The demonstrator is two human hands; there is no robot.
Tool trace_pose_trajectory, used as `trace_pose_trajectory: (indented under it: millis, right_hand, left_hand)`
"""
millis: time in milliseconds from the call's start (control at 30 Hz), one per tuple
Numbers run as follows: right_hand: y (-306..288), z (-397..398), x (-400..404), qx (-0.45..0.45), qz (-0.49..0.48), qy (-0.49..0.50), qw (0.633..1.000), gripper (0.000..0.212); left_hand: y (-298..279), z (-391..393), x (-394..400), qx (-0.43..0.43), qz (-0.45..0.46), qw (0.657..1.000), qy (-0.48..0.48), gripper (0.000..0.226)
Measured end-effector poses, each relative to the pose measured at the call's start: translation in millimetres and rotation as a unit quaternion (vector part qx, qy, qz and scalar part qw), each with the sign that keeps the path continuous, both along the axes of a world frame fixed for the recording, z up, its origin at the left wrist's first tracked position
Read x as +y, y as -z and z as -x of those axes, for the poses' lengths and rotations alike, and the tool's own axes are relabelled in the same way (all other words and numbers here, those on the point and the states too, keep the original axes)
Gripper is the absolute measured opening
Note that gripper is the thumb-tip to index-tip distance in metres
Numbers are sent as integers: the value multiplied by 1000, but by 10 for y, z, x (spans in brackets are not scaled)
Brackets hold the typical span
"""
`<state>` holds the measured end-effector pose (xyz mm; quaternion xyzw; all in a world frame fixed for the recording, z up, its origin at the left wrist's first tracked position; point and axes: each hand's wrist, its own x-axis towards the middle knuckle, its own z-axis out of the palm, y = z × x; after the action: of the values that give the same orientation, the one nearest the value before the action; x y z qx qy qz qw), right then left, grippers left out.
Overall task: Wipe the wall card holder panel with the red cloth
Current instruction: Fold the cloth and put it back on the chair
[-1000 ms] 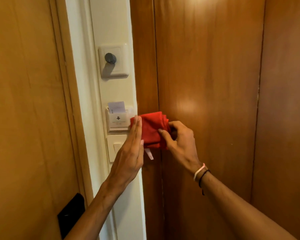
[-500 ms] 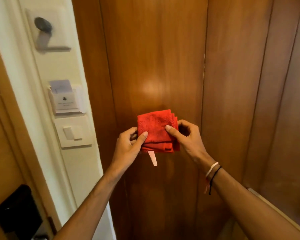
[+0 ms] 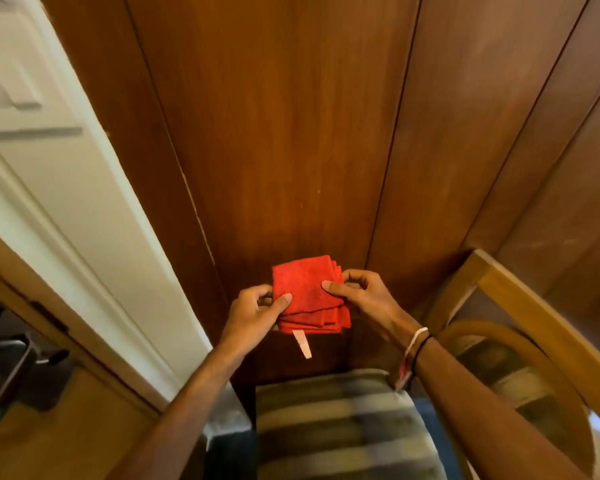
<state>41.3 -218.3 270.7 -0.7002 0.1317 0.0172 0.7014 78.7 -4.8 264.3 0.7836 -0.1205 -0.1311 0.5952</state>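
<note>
Dark brown wood-panelled wall (image 3: 291, 133) closes the space directly ahead; open air lies between it and the viewer. The left hand (image 3: 253, 315) and right hand (image 3: 364, 299) occupy the centre, pinching a folded red cloth (image 3: 309, 296) clear of the panelling. To the left, a white-painted wall strip (image 3: 84, 202) bearing a raised white switch plate (image 3: 11, 84) bounds the passage. Lower left, a dark metal door handle (image 3: 11, 375) projects from a light wooden door (image 3: 66, 438). Lower right, a curved light-wood chair frame (image 3: 534, 313) and striped seat cushion (image 3: 336, 427) block downward reach.
</note>
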Motion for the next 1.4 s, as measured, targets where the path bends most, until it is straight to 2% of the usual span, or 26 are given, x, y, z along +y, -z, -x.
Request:
trace_pose_trajectory:
  millis: [100,233,333,500,600,667,733,833,867,900,1000,1033,1133,1267,1400]
  right_hand:
    - [658,137,-17,114,-46,3,992,18]
    - [1533,424,-45,255,-120,16,959,4]
    - [2069,606,3,318,-159,47,933,13]
    - [2869,829,60,382,-96,98,914,33]
    - [3255,955,67,411,-47,100,905,14]
    - [3472,1017,85,423,-20,101,900,11]
    - [3633,1058,126,429,-1,103,897,24]
    - [3785,1103,216,439,-10,92,894,27]
    - [3809,1109,251,446,-16,85,891,26]
    - [3841,1115,276,451,-22,80,889,25]
    - [3896,1119,319,461,-24,75,884,25]
    - [3929,1123,327,463,-19,73,883,25]
    - [3938,1129,355,463,15,60,884,26]
    - [3832,1130,400,434,42,34,899,24]
    - [3646,1036,420,406,66,25,911,24]
  left_hand:
    - [640,136,-24,80,-41,996,-9,12]
    - [1563,410,-87,188,-99,977,-19,12]
    - [2133,576,-165,243,-105,963,-49,5]
    - [2907,770,-319,321,-127,934,-93,10]
    - [3254,928,-364,346,-110,927,-97,21]
    - [3431,1050,-361,330,-123,931,-97,29]
    - [3544,1175,-337,270,-126,952,-73,34]
    - [3710,1335,-280,172,-150,973,-45,84]
    - [3782,1369,-267,141,-168,975,-45,87]
    - [3822,1381,-279,131,-196,971,-41,79]
    - [3962,1410,-307,119,-275,953,-45,17]
    - [4013,1422,-303,125,-290,947,-50,10]
    - [4088,1445,-265,137,-301,943,-39,17]
    - [3982,1383,-168,169,-324,930,32,31]
    - [3680,1247,-76,181,-269,943,73,35]
